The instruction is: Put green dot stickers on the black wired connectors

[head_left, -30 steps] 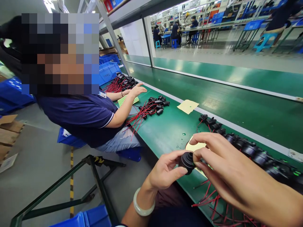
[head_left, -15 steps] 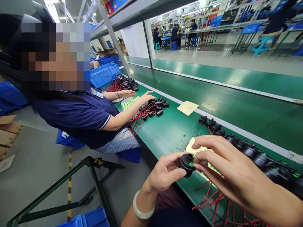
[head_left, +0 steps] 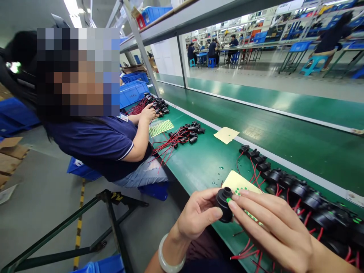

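Observation:
A round black part (head_left: pixel 223 208) with a narrow stepped neck is held upright between the thumb and fingers of my left hand (head_left: pixel 196 214). Against its right side rest the fingertips of my right hand (head_left: pixel 273 223), its fingers stretched out side by side. A small green dot (head_left: pixel 229 200) shows on the part at my right fingertip. Partly under my right hand lies a pale yellow sheet (head_left: pixel 234 180) with green dots. Black parts with red wires (head_left: pixel 298 191) stand in a row behind and to the right of my hands.
On the left a seated person (head_left: pixel 99 140) handles black parts near a dotted sheet (head_left: pixel 161 128). A wired pile (head_left: pixel 189 132) and a yellow paper (head_left: pixel 226 134) lie on the green bench (head_left: pixel 196 159). Blue bins (head_left: pixel 132 93) stand beyond; a metal frame (head_left: pixel 113 223) is at lower left.
My right hand has come lower and flatter against the black part, uncovering more of the row behind. The person's hands have moved away from the near wired pile to the farther one.

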